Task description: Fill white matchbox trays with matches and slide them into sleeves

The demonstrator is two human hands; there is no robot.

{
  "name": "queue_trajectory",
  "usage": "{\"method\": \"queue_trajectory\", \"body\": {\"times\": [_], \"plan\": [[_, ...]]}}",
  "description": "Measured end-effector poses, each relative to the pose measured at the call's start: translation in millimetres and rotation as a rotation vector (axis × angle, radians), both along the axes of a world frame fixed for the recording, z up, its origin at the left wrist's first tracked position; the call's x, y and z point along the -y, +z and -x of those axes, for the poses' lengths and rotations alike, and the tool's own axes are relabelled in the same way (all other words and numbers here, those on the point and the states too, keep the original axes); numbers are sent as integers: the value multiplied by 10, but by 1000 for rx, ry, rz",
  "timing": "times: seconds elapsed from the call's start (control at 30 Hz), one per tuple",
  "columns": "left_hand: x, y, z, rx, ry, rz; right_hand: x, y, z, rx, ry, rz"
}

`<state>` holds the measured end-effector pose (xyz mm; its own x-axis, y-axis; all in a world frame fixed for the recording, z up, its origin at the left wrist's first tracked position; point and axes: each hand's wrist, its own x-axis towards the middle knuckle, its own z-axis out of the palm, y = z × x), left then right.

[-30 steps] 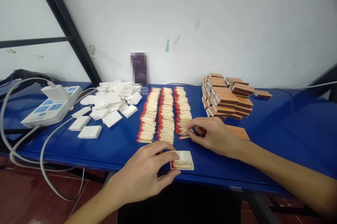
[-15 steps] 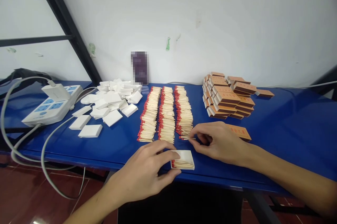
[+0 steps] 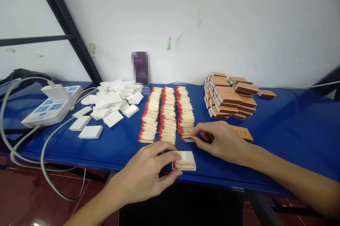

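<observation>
My left hand (image 3: 148, 174) grips a small white tray (image 3: 189, 156) holding a few red-tipped matches, near the front edge of the blue table (image 3: 278, 141). My right hand (image 3: 220, 140) pinches matches at the near end of the rightmost of three rows of matches (image 3: 168, 114). An orange matchbox sleeve (image 3: 243, 132) lies just behind that hand.
A heap of white inner trays (image 3: 113, 104) lies at the left. A white power strip (image 3: 51, 105) with grey cables sits at the far left. A stack of orange matchboxes (image 3: 230, 97) stands at the back right. A white wall rises behind.
My right hand has stayed at the near end of the right match row, shifting slightly and working its fingertips on the matches. The left hand and tray have hardly moved.
</observation>
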<state>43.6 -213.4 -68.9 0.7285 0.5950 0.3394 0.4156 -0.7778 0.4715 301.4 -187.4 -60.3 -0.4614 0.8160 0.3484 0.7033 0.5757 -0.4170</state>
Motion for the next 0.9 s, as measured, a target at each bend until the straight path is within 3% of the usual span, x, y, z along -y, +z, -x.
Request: {"method": "queue_trajectory", "body": {"times": [0.53,0.9], "plan": [[-5,-4,-8,4,-6,9,-60,-44,46,-26,-34,18],[-5,-2,-8,3,-5,4,-35,-20,-61,-11,56,-3]]}}
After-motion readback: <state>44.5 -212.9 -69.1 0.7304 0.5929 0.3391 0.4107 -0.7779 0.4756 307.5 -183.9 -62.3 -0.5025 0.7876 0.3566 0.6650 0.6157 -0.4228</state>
